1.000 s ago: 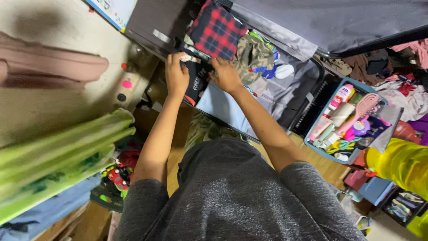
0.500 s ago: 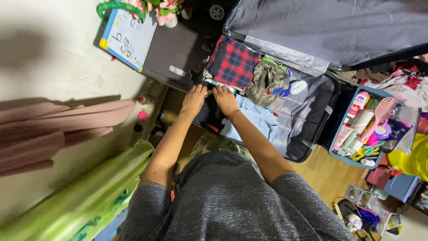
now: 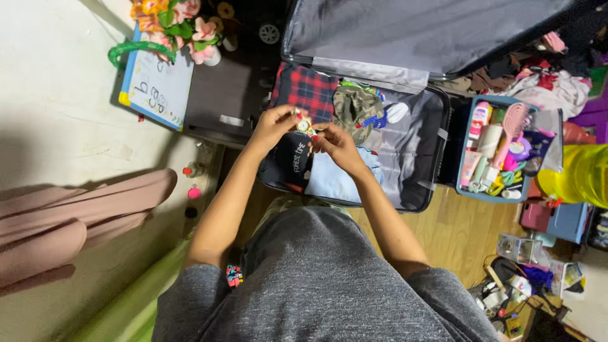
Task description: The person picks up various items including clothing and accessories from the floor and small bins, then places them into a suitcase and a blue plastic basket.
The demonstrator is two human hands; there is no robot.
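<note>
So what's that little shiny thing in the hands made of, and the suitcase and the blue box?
The small thing between the left hand and right hand glints gold, so perhaps metal; too small to be sure. The suitcase looks like a hard dark shell with dull grey cloth lining. The blue box looks like smooth plastic.

Even indoor light; dark shadow beside the suitcase [image 3: 405, 158]; pale wall left of it bright; frame edges soft, distorted.

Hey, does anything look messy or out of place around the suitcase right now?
Inside the open suitcase the clothes lie orderly. The mess is outside: clothes heaped at upper right, small clutter strewn on the wooden floor.
</note>
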